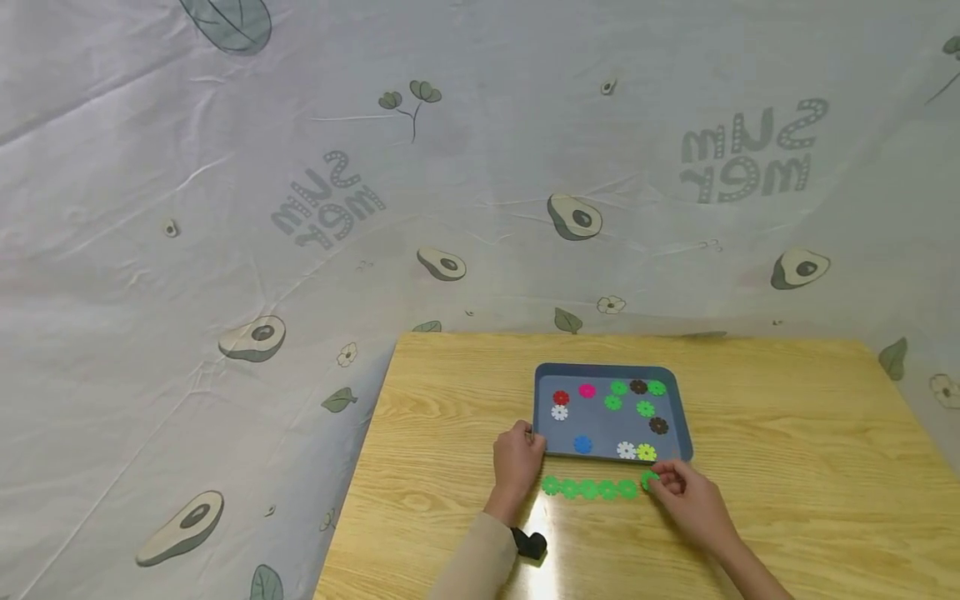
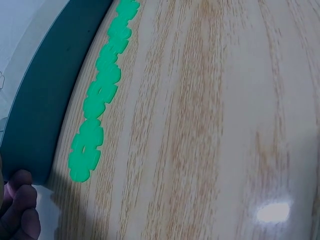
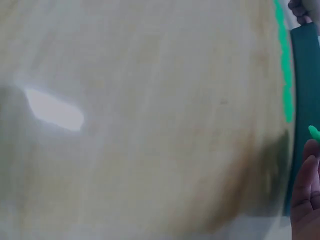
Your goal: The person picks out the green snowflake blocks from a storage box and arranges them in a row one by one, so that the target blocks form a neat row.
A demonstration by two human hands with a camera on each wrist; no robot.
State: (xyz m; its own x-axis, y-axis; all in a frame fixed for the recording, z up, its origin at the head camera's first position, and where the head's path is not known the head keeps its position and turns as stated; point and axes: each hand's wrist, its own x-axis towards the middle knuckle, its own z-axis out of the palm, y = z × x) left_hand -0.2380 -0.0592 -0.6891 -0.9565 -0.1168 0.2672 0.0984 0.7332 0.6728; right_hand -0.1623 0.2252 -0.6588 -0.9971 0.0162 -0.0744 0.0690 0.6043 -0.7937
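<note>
My left hand (image 1: 516,462) grips the front left corner of a blue-grey tray (image 1: 600,427), its fingers curled at the rim. In the left wrist view, the curled fingertips (image 2: 24,200) press against the tray's side wall (image 2: 42,95). Between thumb and fingers, my right hand (image 1: 693,504) pinches a green snowflake disc (image 1: 649,479) by the tray's front right corner. Along the tray's front edge, on the table, runs a row of several green snowflake discs (image 1: 589,489), set edge to edge. The held disc is just right of that row's end.
Inside the tray lie loose snowflake discs: red (image 1: 561,398), pink (image 1: 587,390), blue (image 1: 582,444), yellow (image 1: 646,452), plus white, brown and green ones. The wooden table (image 1: 787,433) meets a hanging printed sheet (image 1: 480,183) behind. A black strap (image 1: 531,545) is on the left wrist.
</note>
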